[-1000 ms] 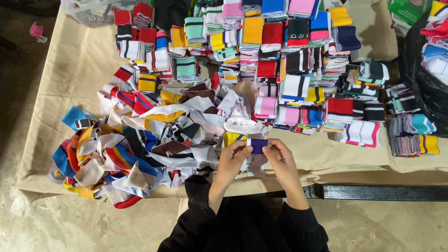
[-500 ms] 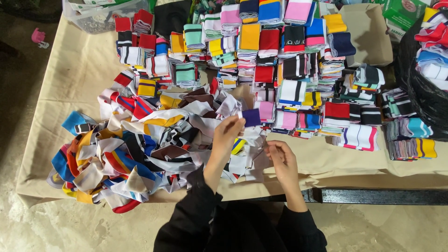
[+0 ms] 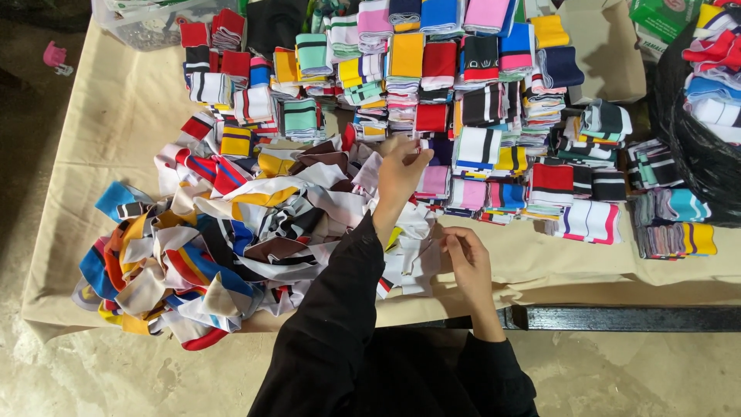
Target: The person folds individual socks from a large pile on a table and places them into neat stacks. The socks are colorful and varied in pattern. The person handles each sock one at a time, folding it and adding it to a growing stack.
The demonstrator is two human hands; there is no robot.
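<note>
My left hand reaches forward over the cloth table, its fingertips on the edge of a dark purple knit piece that lies among the folded stacks. My right hand hovers near the table's front edge with loosely curled fingers and nothing in it, beside a white and black strip. A loose heap of striped knit strips in many colours spreads out to the left of both hands. Black sleeves cover both arms.
Folded knit pieces in neat stacks fill the back and right of the table. A black bag full of more pieces stands at the right edge. A clear plastic bin sits at the back left, a green box at the back right.
Both hands held the dark purple piece near the front edge. My left hand then carried it forward to the stacks, while my right hand stayed by the front edge.
</note>
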